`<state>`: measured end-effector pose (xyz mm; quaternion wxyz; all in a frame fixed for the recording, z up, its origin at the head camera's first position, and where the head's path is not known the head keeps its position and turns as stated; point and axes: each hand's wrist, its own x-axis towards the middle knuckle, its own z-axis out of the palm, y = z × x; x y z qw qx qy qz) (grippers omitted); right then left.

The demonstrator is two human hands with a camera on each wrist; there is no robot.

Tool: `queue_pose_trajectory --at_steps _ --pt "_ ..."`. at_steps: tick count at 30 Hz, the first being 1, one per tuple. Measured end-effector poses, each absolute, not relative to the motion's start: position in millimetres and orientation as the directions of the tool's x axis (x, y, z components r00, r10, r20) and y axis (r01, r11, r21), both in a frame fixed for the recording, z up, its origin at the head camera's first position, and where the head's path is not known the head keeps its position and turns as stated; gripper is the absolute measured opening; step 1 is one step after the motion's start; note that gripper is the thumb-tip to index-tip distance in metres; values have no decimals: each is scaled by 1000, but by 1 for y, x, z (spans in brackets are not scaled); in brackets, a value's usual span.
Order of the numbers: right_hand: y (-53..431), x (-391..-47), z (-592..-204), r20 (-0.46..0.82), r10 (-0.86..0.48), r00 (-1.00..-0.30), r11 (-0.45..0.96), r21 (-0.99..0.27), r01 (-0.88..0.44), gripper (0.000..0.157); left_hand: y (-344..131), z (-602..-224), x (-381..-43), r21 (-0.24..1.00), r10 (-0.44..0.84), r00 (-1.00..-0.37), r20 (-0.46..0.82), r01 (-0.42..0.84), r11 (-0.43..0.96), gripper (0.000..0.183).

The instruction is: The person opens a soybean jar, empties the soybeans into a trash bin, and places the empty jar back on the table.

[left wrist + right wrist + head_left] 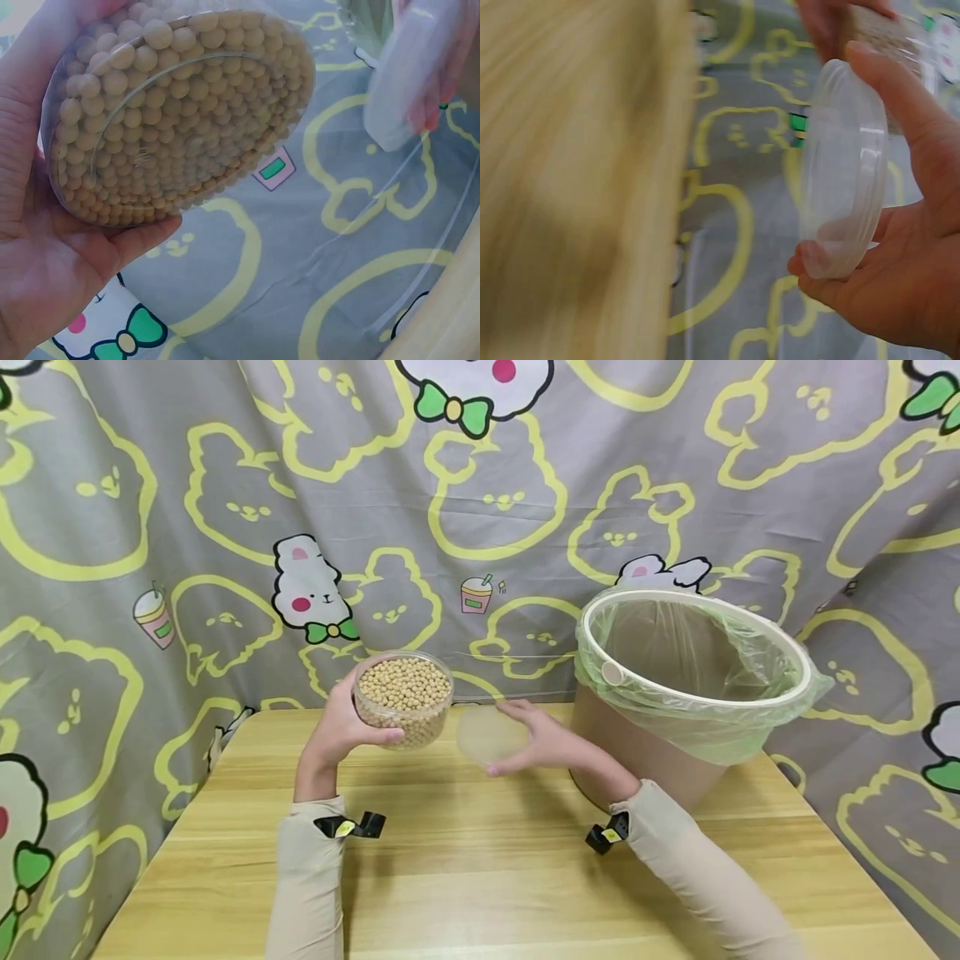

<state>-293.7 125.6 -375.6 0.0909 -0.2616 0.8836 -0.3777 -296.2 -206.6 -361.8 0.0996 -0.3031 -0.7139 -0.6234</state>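
Observation:
My left hand [341, 722] grips a clear round tub [435, 714] full of pale round beans [405, 683], holding it above the table with its top uncovered. Seen from below in the left wrist view, the beans [187, 120] show through the tub's clear bottom. To the right of the tub, my right hand [543, 739] holds a translucent round lid [487, 735] by its edge, thumb on one side and fingers on the other. The right wrist view shows the lid [844, 172] standing on edge in that hand, with the tub behind it.
A tall brown bin [645, 764] with a white rim ring [693, 693] and a green plastic liner [720, 731] stands at the table's right, close to my right forearm. Behind the wooden table [450, 877] hangs a grey patterned curtain [375, 510].

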Motion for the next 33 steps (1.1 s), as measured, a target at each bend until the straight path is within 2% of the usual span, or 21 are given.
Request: queue_pose_trajectory --at_steps 9,22,33 --pt "124 -296 -406 30 -551 -834 627 -645 -437 119 -194 -365 -302 812 281 -796 536 577 85 104" --pt "119 -293 -440 -39 -579 -815 688 -559 -462 124 -178 -370 -305 833 151 -842 518 536 136 103" --pt "117 -295 -458 -57 -622 -781 682 -528 -506 125 -173 -370 -304 814 81 -828 555 561 149 103"
